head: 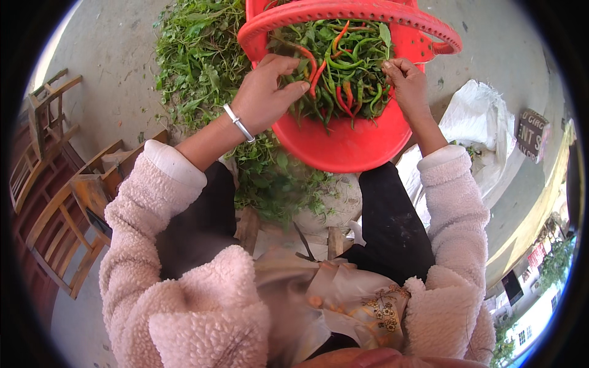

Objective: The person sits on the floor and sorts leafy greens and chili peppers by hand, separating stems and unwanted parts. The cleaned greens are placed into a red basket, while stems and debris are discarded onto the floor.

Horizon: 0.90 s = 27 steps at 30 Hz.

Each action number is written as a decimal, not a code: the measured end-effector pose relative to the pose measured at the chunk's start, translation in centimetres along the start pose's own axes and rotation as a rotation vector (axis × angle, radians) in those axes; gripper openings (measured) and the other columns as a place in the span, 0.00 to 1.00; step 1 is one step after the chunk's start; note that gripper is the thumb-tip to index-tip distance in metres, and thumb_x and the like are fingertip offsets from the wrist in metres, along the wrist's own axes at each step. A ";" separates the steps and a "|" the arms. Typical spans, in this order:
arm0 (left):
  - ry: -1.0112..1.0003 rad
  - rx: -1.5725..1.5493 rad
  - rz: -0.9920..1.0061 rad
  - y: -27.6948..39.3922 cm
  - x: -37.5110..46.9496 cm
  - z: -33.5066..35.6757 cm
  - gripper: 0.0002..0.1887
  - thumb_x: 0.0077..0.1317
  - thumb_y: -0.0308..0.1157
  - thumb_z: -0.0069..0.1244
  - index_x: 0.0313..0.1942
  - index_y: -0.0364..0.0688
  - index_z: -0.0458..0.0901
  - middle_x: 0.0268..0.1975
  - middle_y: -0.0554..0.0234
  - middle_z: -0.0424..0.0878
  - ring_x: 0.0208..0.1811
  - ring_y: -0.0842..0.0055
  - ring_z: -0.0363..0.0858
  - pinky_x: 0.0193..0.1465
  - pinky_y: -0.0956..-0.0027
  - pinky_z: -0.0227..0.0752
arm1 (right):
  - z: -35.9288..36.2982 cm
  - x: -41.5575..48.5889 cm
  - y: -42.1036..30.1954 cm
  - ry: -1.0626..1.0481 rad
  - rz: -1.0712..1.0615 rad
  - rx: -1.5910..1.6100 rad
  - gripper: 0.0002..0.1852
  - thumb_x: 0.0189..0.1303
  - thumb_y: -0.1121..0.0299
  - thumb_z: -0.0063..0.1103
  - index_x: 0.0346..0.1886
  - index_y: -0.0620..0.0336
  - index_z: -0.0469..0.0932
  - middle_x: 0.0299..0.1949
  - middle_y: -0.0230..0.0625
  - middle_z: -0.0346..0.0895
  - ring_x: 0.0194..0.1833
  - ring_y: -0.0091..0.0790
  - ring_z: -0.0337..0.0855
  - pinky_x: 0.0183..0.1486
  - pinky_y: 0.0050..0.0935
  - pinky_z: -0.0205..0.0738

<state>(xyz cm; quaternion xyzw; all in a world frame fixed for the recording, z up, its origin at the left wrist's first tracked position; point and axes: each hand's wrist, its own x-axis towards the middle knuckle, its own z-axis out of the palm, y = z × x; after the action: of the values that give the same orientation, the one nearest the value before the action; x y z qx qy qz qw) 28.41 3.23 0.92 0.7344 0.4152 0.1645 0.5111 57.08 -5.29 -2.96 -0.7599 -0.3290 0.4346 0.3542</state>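
Observation:
Between my knees stands a red plastic basket [343, 149] with a perforated, arched handle [349, 9]. Long green chili peppers [347, 64] fill it, mixed with leaves and several red chili peppers [341, 99]. My left hand [269, 92], with a silver bangle on the wrist, reaches over the basket's left side. Its thumb and fingers are spread near a red chili, and nothing shows between them. At the right side, my right hand [406, 83] pinches the stem of a green leaf [385, 36] between thumb and forefinger.
Piled greens [198, 60] cover the concrete floor at left, with more stems [276, 179] below the basket. A white woven sack [481, 110] lies at right beside a printed box [533, 133]. Wooden chairs [69, 230] stand at far left.

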 end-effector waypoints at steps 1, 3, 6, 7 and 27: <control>-0.002 -0.027 0.005 0.0 -0.1 -0.2 0.21 0.60 0.34 0.59 0.51 0.32 0.77 0.46 0.49 0.78 0.45 0.62 0.80 0.48 0.65 0.74 | -0.2 -1.1 -0.6 -0.027 0.061 0.119 0.08 0.63 0.67 0.61 0.36 0.64 0.80 0.31 0.29 0.80 0.34 0.20 0.77 0.38 0.21 0.72; -0.007 -0.078 0.017 0.4 -0.6 -0.4 0.19 0.60 0.31 0.59 0.50 0.32 0.77 0.44 0.51 0.78 0.43 0.66 0.80 0.47 0.68 0.75 | 0.7 -4.5 -2.2 -0.139 0.049 0.153 0.06 0.65 0.69 0.59 0.36 0.62 0.79 0.32 0.28 0.79 0.34 0.19 0.77 0.39 0.20 0.72; 0.014 -0.128 0.070 1.1 -0.7 -0.6 0.16 0.61 0.27 0.57 0.49 0.33 0.78 0.44 0.54 0.78 0.43 0.70 0.80 0.44 0.71 0.76 | 2.2 -8.8 -3.2 -0.767 -0.046 -0.094 0.08 0.60 0.69 0.62 0.35 0.64 0.77 0.30 0.34 0.80 0.32 0.26 0.77 0.37 0.27 0.72; 0.017 -0.141 0.076 1.2 -0.9 -0.7 0.16 0.61 0.26 0.57 0.49 0.33 0.78 0.44 0.54 0.78 0.43 0.70 0.80 0.44 0.71 0.77 | 2.3 -9.5 -4.7 -1.108 -0.153 -0.297 0.09 0.59 0.69 0.63 0.38 0.65 0.78 0.31 0.37 0.81 0.35 0.30 0.80 0.39 0.29 0.74; -0.205 -0.033 -0.009 0.0 -3.3 -2.4 0.10 0.65 0.26 0.54 0.45 0.34 0.81 0.40 0.57 0.81 0.39 0.71 0.80 0.42 0.70 0.76 | 0.9 7.3 2.2 -0.152 -0.232 -0.565 0.31 0.54 0.64 0.65 0.62 0.61 0.68 0.54 0.52 0.75 0.54 0.53 0.79 0.56 0.43 0.73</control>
<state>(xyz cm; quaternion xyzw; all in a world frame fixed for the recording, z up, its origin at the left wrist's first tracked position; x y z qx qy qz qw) 24.87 2.13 2.51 0.7368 0.3613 0.0932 0.5638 59.66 -0.32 -8.24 -0.7508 -0.5469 0.3384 0.1506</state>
